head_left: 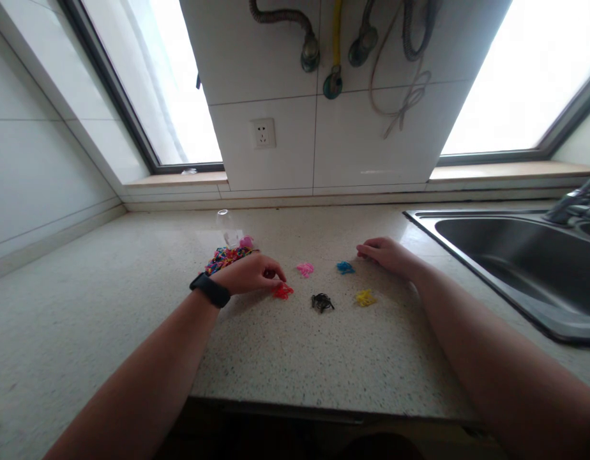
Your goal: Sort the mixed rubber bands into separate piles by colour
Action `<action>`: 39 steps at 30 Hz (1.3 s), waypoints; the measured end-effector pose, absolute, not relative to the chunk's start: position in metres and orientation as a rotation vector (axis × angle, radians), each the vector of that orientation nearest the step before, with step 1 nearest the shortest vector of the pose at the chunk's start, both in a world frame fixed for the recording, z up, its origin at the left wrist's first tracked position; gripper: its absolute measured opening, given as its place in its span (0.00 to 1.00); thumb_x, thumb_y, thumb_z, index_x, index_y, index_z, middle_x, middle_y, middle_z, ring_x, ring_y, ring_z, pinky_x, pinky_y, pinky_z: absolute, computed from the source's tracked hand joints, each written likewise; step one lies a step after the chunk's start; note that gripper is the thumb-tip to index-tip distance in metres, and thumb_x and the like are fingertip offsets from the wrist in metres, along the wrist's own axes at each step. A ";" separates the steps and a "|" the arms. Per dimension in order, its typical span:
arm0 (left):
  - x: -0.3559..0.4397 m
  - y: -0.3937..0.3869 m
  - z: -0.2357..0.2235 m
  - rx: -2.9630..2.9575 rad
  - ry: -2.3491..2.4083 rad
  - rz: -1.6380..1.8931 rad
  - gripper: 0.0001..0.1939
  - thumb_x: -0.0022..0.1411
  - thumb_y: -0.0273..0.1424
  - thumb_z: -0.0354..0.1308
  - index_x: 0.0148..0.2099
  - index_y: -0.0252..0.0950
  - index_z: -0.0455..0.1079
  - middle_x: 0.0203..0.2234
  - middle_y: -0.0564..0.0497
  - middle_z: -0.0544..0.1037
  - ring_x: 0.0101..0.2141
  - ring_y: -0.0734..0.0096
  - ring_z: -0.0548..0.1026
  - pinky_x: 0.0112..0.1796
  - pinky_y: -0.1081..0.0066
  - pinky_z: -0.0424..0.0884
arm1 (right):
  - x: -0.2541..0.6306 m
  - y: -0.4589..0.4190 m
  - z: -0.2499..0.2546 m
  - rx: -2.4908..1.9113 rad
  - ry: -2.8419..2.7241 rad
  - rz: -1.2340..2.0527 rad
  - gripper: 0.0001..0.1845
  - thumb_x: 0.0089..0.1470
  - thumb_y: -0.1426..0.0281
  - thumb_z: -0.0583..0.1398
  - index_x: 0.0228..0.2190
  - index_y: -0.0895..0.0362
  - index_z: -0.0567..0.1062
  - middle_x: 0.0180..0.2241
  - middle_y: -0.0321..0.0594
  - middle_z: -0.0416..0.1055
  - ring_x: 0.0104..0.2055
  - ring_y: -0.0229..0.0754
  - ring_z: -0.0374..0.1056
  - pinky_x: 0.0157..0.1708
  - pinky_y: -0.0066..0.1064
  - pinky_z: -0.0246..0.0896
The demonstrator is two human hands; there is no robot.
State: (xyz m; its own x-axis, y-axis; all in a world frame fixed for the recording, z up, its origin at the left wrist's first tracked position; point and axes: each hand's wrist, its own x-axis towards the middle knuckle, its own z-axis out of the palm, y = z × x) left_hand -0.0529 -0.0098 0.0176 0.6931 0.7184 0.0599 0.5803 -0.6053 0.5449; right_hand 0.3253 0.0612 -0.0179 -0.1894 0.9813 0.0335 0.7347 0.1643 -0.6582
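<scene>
Head view: the left hand (pixel 249 273) curls its fingers at the red bands (pixel 283 292) on the counter (pixel 295 358); whether they pinch, I cannot tell. The right hand (pixel 384 253), fingertips pressed together, is near the blue bands (pixel 345 268). Bands seem light, soft, stretchy; best pinched 1 by 1.

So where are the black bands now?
In the head view, the black bands lie centrally on the countertop, between red bands on the left and yellow bands on the right.

Two bright windows (pixel 165 83) flank a white tiled wall (pixel 285 163) above a speckled counter (pixel 324 370).
</scene>
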 end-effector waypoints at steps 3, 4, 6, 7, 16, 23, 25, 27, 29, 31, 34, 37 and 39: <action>-0.052 -0.011 0.019 2.454 1.020 0.435 0.13 0.63 0.35 0.56 0.43 0.35 0.79 0.28 0.49 0.78 0.28 0.73 0.70 0.29 0.73 0.61 | 0.325 0.061 -0.018 -1.618 -1.979 0.730 0.27 0.54 0.47 0.56 0.29 0.58 0.79 0.23 0.39 0.70 0.23 0.37 0.59 0.24 0.31 0.52; -0.052 -0.011 0.019 2.469 1.034 0.458 0.14 0.64 0.35 0.55 0.43 0.35 0.78 0.28 0.49 0.78 0.28 0.73 0.70 0.30 0.72 0.61 | 0.325 0.061 -0.018 -1.617 -1.972 0.737 0.27 0.53 0.47 0.57 0.29 0.58 0.78 0.23 0.39 0.70 0.23 0.37 0.59 0.24 0.31 0.52; -0.052 -0.012 0.021 2.486 1.075 0.505 0.14 0.65 0.35 0.54 0.43 0.35 0.78 0.28 0.49 0.78 0.28 0.73 0.70 0.30 0.72 0.62 | 0.324 0.060 -0.017 -1.614 -1.962 0.747 0.26 0.52 0.46 0.57 0.28 0.57 0.78 0.24 0.40 0.71 0.23 0.38 0.60 0.25 0.31 0.52; -0.052 -0.012 0.021 2.492 1.101 0.529 0.13 0.65 0.35 0.54 0.43 0.35 0.78 0.28 0.50 0.77 0.28 0.73 0.70 0.30 0.72 0.62 | 0.324 0.059 -0.016 -1.617 -1.957 0.747 0.26 0.52 0.46 0.58 0.28 0.57 0.78 0.24 0.40 0.71 0.23 0.38 0.60 0.25 0.31 0.52; -0.074 -0.001 0.019 2.293 1.369 1.062 0.14 0.65 0.37 0.54 0.44 0.34 0.76 0.27 0.50 0.76 0.27 0.73 0.70 0.29 0.73 0.64 | 0.324 0.058 -0.016 -1.623 -1.967 0.735 0.26 0.54 0.47 0.57 0.29 0.58 0.78 0.22 0.38 0.68 0.23 0.37 0.58 0.24 0.31 0.51; -0.095 0.009 0.020 2.026 1.502 1.423 0.17 0.66 0.39 0.51 0.41 0.32 0.75 0.29 0.49 0.77 0.30 0.73 0.71 0.31 0.74 0.65 | 0.324 0.060 -0.017 -1.607 -1.964 0.741 0.27 0.53 0.47 0.57 0.29 0.58 0.79 0.23 0.40 0.70 0.23 0.38 0.60 0.24 0.31 0.53; -0.096 0.012 0.016 1.988 1.522 1.432 0.17 0.65 0.39 0.51 0.41 0.32 0.75 0.28 0.50 0.77 0.29 0.73 0.70 0.30 0.74 0.64 | 0.324 0.060 -0.017 -1.615 -1.967 0.739 0.27 0.53 0.47 0.57 0.29 0.59 0.79 0.23 0.40 0.70 0.23 0.37 0.59 0.23 0.30 0.52; -0.097 0.015 0.013 1.943 1.511 1.455 0.17 0.65 0.39 0.51 0.41 0.32 0.76 0.27 0.50 0.76 0.28 0.73 0.70 0.30 0.74 0.64 | 0.324 0.059 -0.016 -1.619 -1.972 0.736 0.27 0.54 0.47 0.57 0.29 0.59 0.79 0.22 0.39 0.69 0.22 0.36 0.58 0.23 0.30 0.51; -0.098 0.018 0.009 1.921 1.487 1.469 0.17 0.65 0.39 0.52 0.41 0.32 0.76 0.27 0.50 0.76 0.27 0.73 0.69 0.29 0.74 0.64 | 0.323 0.057 -0.014 -1.616 -1.979 0.731 0.27 0.53 0.48 0.56 0.29 0.59 0.79 0.22 0.38 0.69 0.22 0.36 0.58 0.23 0.29 0.51; -0.099 0.019 0.007 1.925 1.472 1.460 0.17 0.65 0.39 0.52 0.40 0.32 0.76 0.27 0.50 0.77 0.27 0.73 0.69 0.29 0.74 0.63 | 0.322 0.056 -0.013 -1.609 -1.986 0.721 0.27 0.53 0.48 0.57 0.30 0.59 0.79 0.23 0.39 0.70 0.22 0.36 0.58 0.23 0.29 0.51; -0.100 0.020 0.005 1.945 1.476 1.445 0.17 0.65 0.39 0.52 0.40 0.32 0.77 0.28 0.50 0.77 0.27 0.72 0.70 0.29 0.74 0.63 | 0.322 0.055 -0.012 -1.606 -1.989 0.710 0.26 0.53 0.48 0.57 0.29 0.59 0.79 0.23 0.40 0.71 0.23 0.37 0.60 0.24 0.30 0.52; -0.099 0.020 0.005 1.960 1.481 1.459 0.16 0.64 0.38 0.52 0.39 0.32 0.77 0.28 0.50 0.77 0.28 0.72 0.70 0.29 0.73 0.64 | 0.322 0.056 -0.013 -1.605 -1.992 0.713 0.25 0.54 0.49 0.56 0.30 0.59 0.79 0.25 0.40 0.71 0.24 0.37 0.60 0.24 0.30 0.52; -0.099 0.020 0.005 1.947 1.490 1.473 0.16 0.64 0.37 0.53 0.38 0.32 0.77 0.27 0.50 0.77 0.27 0.73 0.70 0.28 0.73 0.63 | 0.323 0.057 -0.014 -1.605 -1.994 0.720 0.25 0.54 0.50 0.56 0.30 0.59 0.79 0.25 0.40 0.71 0.23 0.37 0.60 0.24 0.30 0.52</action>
